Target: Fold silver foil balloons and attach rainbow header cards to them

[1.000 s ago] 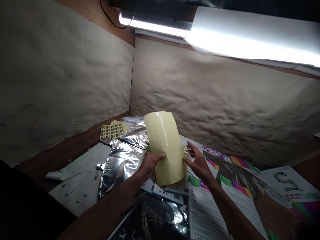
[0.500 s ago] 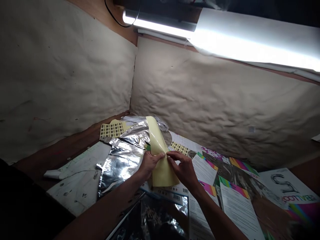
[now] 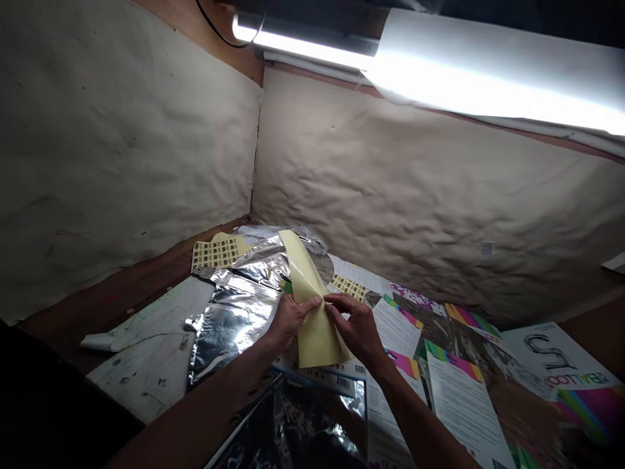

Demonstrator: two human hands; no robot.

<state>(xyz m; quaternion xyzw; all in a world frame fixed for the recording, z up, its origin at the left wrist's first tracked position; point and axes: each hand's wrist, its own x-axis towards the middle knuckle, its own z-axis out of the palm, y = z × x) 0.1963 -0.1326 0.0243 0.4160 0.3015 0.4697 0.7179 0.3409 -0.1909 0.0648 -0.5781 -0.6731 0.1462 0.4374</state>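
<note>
In the head view, your hands have closed in from their wider spacing: your left hand [image 3: 290, 319] and your right hand [image 3: 354, 327] now nearly meet at the middle of a pale yellow sheet [image 3: 315, 342], lifted just above the papers. Your left fingers press on the sheet's near side, while your right thumb and fingers pinch it narrowly just beside them. Its lower part hangs below your grip, and its upper part narrows into a curl pointing toward the far corner of the desk [image 3: 112, 293]. Crumpled silver foil [image 3: 234, 319] lies left of your hands, with a sheet of small printed labels [image 3: 217, 253] beyond it. Printed leaflets [image 3: 459, 404] lie toward the right edge, and dark shiny foil [image 3: 293, 423] lies below your wrists.
</note>
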